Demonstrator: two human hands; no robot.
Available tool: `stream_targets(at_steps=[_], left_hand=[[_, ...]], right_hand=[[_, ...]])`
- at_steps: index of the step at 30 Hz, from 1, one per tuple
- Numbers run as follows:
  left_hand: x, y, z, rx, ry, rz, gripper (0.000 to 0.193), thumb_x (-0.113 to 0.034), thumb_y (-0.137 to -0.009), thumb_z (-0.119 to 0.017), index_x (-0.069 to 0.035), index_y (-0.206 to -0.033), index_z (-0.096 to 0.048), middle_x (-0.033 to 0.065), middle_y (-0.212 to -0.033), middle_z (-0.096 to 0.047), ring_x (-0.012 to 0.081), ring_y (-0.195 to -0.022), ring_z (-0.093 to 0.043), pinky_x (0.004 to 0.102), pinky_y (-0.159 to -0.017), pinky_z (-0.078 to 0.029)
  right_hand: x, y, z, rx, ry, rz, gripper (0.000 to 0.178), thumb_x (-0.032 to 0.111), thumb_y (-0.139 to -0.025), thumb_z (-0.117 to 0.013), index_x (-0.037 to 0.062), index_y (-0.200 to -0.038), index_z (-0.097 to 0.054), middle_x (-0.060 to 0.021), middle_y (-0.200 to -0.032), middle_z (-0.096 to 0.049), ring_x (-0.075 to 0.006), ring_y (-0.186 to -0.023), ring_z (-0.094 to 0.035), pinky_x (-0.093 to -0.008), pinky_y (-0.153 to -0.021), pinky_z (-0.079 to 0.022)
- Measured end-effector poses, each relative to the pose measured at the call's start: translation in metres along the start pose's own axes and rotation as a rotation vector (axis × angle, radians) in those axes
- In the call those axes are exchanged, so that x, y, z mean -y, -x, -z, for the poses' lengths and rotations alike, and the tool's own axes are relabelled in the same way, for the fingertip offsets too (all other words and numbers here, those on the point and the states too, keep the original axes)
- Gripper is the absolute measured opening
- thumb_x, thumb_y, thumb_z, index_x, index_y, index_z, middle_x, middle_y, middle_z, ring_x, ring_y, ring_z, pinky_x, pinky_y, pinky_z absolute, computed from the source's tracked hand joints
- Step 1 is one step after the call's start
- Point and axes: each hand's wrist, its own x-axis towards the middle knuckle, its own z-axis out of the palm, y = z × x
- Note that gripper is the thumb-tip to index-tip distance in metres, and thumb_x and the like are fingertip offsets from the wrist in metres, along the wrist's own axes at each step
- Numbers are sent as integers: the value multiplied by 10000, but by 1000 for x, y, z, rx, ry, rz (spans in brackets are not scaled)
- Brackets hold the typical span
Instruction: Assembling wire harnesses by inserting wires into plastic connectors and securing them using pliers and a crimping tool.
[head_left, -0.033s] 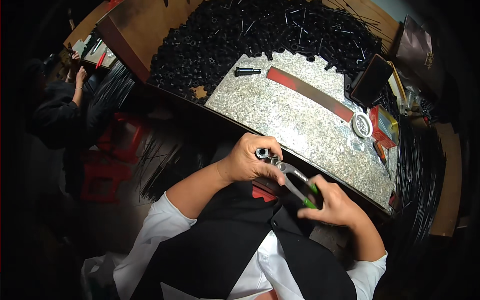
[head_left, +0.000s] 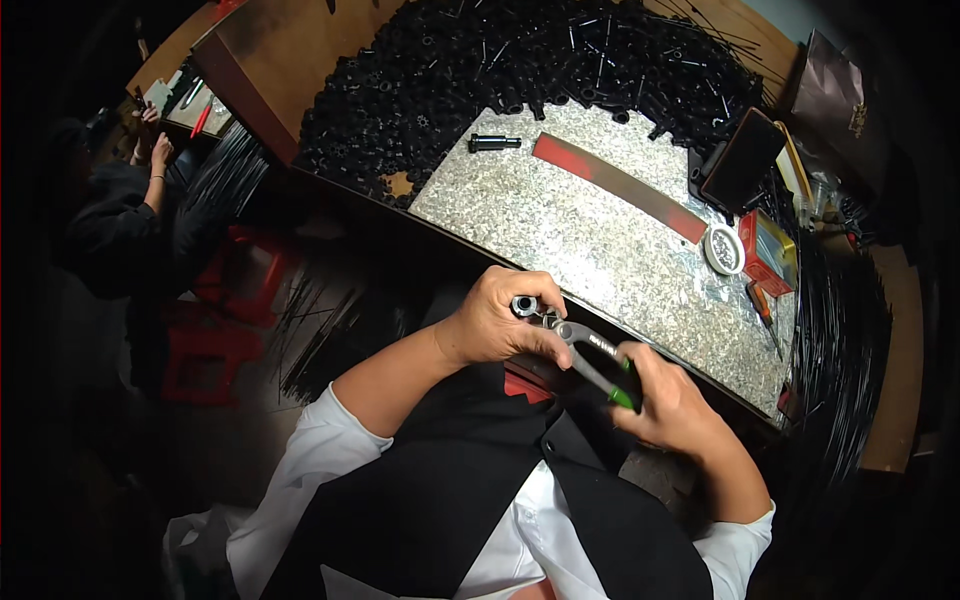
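The person wears a black sleeveless vest (head_left: 440, 500) over a white shirt — sleeves (head_left: 310, 445) pushed up past the elbows, forearms bare.

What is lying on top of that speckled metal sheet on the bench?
On the speckled sheet lie a red strip, a black cylinder part and a round tin. A heap of black parts covers its far edge.

You have moved nothing between the two pictures. Your left hand (head_left: 497, 325) pinches the small metal part (head_left: 524, 305) at the near table edge exactly as before. Your right hand (head_left: 672, 405) has not shifted its clasp on the green-handled pliers (head_left: 592, 358).
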Motion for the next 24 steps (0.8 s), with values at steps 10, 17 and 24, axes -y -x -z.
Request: stream_targets(at_steps=[10,17,24], left_hand=[[0,-1,-8,-77,74,99,660,-516,-479,-810,-24,-862,-594,-32,-605,-485,48,-547,-447,205,-500,-356],[7,1,-14,-234,107,67,659,-539,-493,-796,-23,-858,-610,-27,-640,-495,44,-575,-450,202,-512,-350],[5,2,-14,-245,102,127,675,-542,-542,-777,-8,-916,-603,-41,-614,-467,39,-572,-448,199,-514,-350]], right_hand=[[-2,-10,12,146,11,-73,608,-58,-685,-496,-19,-1282,-387,-225,-1047,-478,-397,-1014,-498,-415,-893,-410],[-11,-21,-18,-22,-103,-90,290,-10,-776,-598,9,-1039,-478,-178,-818,-580,-351,-773,-602,-390,-688,-455],[-27,-22,-22,-103,70,-102,297,-46,-736,-648,13,-981,-489,-206,-809,-579,-410,-747,-583,-413,-624,-464]])
